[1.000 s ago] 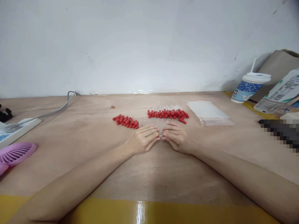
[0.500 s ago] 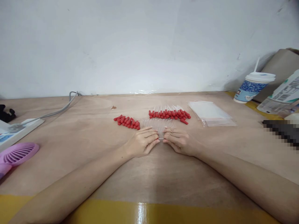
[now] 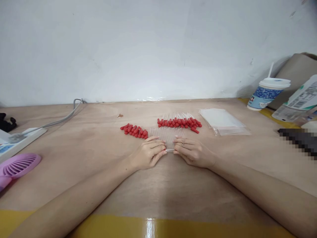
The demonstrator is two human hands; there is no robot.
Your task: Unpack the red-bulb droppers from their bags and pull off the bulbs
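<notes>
My left hand point(image 3: 151, 152) is closed in a pinch on a red rubber bulb, of which only a speck shows at the fingertips. My right hand point(image 3: 192, 150) pinches the other end of a thin clear tube point(image 3: 169, 150) that spans the gap between the hands. Just beyond, a row of clear thin tubes point(image 3: 168, 134) lies side by side on the table, partly covered by my fingers. To the left is a pile of red rubber bulbs point(image 3: 135, 131). Behind the row, clear tubes with red bulbs on their ends point(image 3: 179, 123) lie in a bunch.
Clear plastic sleeves point(image 3: 223, 119) lie stacked at the right. Farther right stand a paper cup point(image 3: 267, 94) with a straw and a plastic container point(image 3: 297, 102). A pink fan point(image 3: 21, 165) and a power strip point(image 3: 24, 140) with a grey cable are on the left.
My hands have drawn slightly apart, so more of the clear tube shows between them. The view has shifted a little; the piles look unchanged.
</notes>
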